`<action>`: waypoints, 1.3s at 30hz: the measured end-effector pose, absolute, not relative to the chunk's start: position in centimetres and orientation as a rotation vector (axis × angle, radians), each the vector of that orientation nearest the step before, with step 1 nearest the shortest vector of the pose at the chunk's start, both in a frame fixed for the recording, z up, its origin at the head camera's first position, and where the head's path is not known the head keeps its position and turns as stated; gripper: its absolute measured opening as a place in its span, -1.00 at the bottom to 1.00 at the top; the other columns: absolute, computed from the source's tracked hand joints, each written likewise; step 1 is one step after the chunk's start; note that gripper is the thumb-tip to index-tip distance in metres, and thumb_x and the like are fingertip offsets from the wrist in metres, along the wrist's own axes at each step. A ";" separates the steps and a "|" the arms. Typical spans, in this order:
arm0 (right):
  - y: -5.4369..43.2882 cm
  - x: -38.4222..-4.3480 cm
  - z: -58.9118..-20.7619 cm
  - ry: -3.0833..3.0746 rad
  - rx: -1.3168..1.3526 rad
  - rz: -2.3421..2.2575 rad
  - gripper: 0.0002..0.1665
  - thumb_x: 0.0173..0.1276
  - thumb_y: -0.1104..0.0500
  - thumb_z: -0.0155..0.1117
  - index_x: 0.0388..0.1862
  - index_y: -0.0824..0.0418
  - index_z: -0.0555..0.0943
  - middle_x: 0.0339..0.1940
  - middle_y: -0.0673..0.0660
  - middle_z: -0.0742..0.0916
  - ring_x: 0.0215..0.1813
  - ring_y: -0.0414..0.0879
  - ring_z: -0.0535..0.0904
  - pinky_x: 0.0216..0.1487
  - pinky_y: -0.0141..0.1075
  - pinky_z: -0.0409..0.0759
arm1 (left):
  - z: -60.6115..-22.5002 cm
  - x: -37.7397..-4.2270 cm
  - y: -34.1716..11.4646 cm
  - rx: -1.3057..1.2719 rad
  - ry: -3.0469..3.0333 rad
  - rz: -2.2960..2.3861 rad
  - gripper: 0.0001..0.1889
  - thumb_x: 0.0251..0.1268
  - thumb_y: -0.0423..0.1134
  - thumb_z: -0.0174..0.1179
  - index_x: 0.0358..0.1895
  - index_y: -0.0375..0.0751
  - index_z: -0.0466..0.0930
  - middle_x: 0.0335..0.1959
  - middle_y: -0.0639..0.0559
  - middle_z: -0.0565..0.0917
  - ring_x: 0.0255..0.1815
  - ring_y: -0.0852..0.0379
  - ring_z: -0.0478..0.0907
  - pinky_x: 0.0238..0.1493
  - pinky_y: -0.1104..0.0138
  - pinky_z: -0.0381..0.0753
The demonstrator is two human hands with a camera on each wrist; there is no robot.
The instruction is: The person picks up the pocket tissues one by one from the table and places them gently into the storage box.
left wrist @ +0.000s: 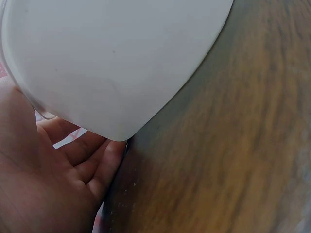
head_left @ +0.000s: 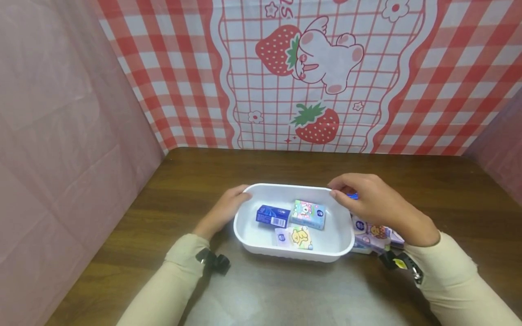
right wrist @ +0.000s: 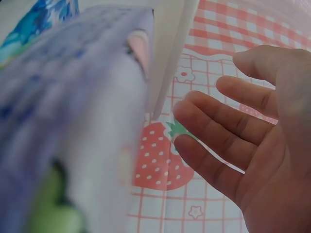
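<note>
A white plastic basin (head_left: 293, 254) stands on the table in front of me. My left hand (head_left: 224, 209) grips its left end, thumb over the rim and fingers against the outer wall (left wrist: 112, 82). Inside lie a dark blue pack (head_left: 267, 214), a pink-and-blue pack with a cartoon print (head_left: 308, 213) and a pale pack with a yellow bear (head_left: 294, 237). My right hand (head_left: 373, 199) hovers at the far right corner, fingertips close to the rim. The right wrist view shows its fingers (right wrist: 218, 116) loosely extended, with nothing between them.
Purple printed packs (head_left: 373, 232) lie right of the basin, partly under my right forearm; one looms blurred beside the hand in the right wrist view. A blue item (head_left: 352, 196) peeks out behind the right hand. A red-and-white checked cloth (head_left: 183, 81) hangs behind the wooden table (head_left: 163, 181).
</note>
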State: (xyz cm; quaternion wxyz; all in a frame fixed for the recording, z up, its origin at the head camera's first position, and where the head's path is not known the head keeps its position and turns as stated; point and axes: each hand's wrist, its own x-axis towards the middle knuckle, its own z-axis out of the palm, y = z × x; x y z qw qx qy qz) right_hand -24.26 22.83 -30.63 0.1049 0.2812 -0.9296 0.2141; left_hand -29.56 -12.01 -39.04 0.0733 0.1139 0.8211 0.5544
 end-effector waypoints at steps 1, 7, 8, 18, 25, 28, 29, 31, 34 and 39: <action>22.9 -24.2 -30.6 -2.748 0.819 0.625 -0.71 0.41 0.04 0.34 0.01 0.14 0.71 -0.11 -0.01 0.76 -0.12 -0.13 0.66 -0.05 -0.02 0.70 | -39.0 -29.6 -12.0 0.339 2.466 1.663 -0.61 0.54 -0.15 0.01 0.28 -0.21 0.55 -0.03 -0.10 0.70 -0.09 0.02 0.65 -0.02 0.15 0.65; 23.3 -24.3 -30.4 -2.796 0.787 0.605 -0.68 0.41 0.01 0.34 0.04 0.14 0.69 -0.11 -0.01 0.76 -0.10 -0.11 0.67 -0.04 -0.01 0.70 | -39.0 -29.6 -12.0 0.342 2.474 1.656 -0.61 0.54 -0.15 0.01 0.28 -0.21 0.55 -0.03 -0.10 0.69 -0.08 0.02 0.65 -0.01 0.14 0.65; 23.4 -24.3 -30.3 -2.800 0.788 0.605 -0.68 0.41 0.01 0.34 0.04 0.14 0.69 -0.11 -0.01 0.76 -0.10 -0.11 0.67 -0.04 -0.01 0.70 | -39.0 -29.6 -12.0 0.349 2.475 1.657 -0.61 0.54 -0.16 0.01 0.28 -0.22 0.55 -0.03 -0.10 0.69 -0.09 0.02 0.65 -0.01 0.14 0.65; 23.9 -24.2 -30.1 -2.859 0.752 0.608 -0.68 0.40 0.03 0.35 0.06 0.13 0.68 -0.11 -0.01 0.75 -0.09 -0.11 0.67 -0.05 -0.03 0.70 | -38.9 -29.6 -12.0 0.358 2.460 1.665 -0.61 0.54 -0.16 0.00 0.28 -0.21 0.55 -0.04 -0.10 0.69 -0.07 0.01 0.65 0.00 0.14 0.64; 24.4 -24.3 -29.9 -2.914 0.686 0.601 -0.64 0.39 0.04 0.36 0.10 0.14 0.66 -0.09 0.04 0.76 -0.06 -0.05 0.70 -0.03 0.01 0.69 | -38.9 -29.5 -12.0 0.345 2.475 1.657 -0.61 0.54 -0.16 0.00 0.28 -0.23 0.55 -0.05 -0.11 0.69 -0.09 0.01 0.65 -0.02 0.14 0.65; 24.7 -24.2 -29.7 -2.937 0.657 0.597 -0.62 0.39 0.03 0.36 0.12 0.13 0.65 -0.09 0.04 0.76 -0.07 -0.05 0.70 -0.05 -0.01 0.70 | -39.0 -29.5 -12.0 0.340 2.476 1.658 -0.61 0.54 -0.16 0.00 0.27 -0.23 0.55 -0.05 -0.10 0.70 -0.10 0.02 0.65 -0.03 0.15 0.65; 24.8 -24.2 -29.6 -2.944 0.650 0.596 -0.61 0.39 0.02 0.36 0.13 0.13 0.65 -0.09 0.04 0.76 -0.07 -0.05 0.70 -0.05 -0.02 0.70 | -39.0 -29.5 -12.0 0.342 2.475 1.660 -0.62 0.54 -0.17 0.00 0.27 -0.23 0.55 -0.05 -0.11 0.69 -0.09 0.01 0.65 -0.02 0.14 0.65; 25.1 -24.2 -29.6 -2.963 0.629 0.604 -0.59 0.39 0.00 0.35 0.14 0.13 0.64 -0.09 0.05 0.76 -0.08 -0.06 0.70 -0.06 -0.02 0.71 | -39.1 -29.6 -12.0 0.343 2.473 1.659 -0.62 0.54 -0.16 0.00 0.27 -0.22 0.56 -0.04 -0.11 0.69 -0.09 0.01 0.65 -0.02 0.15 0.65; 25.5 -24.3 -29.6 -2.991 0.605 0.614 -0.56 0.39 -0.03 0.35 0.15 0.15 0.63 -0.08 0.06 0.75 -0.08 -0.04 0.70 -0.06 0.00 0.70 | -39.1 -29.6 -12.0 0.350 2.472 1.658 -0.62 0.55 -0.15 0.00 0.27 -0.21 0.56 -0.05 -0.11 0.69 -0.09 0.01 0.65 -0.03 0.15 0.66; 26.1 -24.4 -29.6 -3.017 0.595 0.619 -0.54 0.38 -0.02 0.36 0.16 0.18 0.62 -0.07 0.08 0.76 -0.07 -0.01 0.70 -0.07 0.02 0.70 | -39.0 -29.5 -12.0 0.366 2.467 1.667 -0.62 0.55 -0.16 0.00 0.26 -0.23 0.56 -0.06 -0.12 0.69 -0.12 0.01 0.66 -0.08 0.16 0.67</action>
